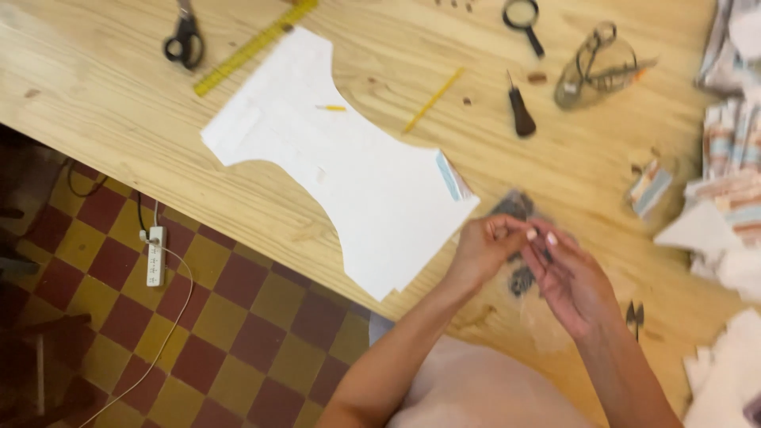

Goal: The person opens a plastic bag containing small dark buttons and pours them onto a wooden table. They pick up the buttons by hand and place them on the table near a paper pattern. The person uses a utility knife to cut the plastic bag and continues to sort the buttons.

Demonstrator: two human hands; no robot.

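Clear plastic, a small bag (523,273) with dark bits inside, sits pinched between both hands just above the bench (119,103). Left hand (485,250) has its grip narrow on the upper edge; right hand (569,279) pinches the side, seemingly to steady the opening. Just left of the grip lies a white paper pattern (349,162); beyond it, a brown-handled awl (521,111), well apart, and black scissors (185,40) farther left
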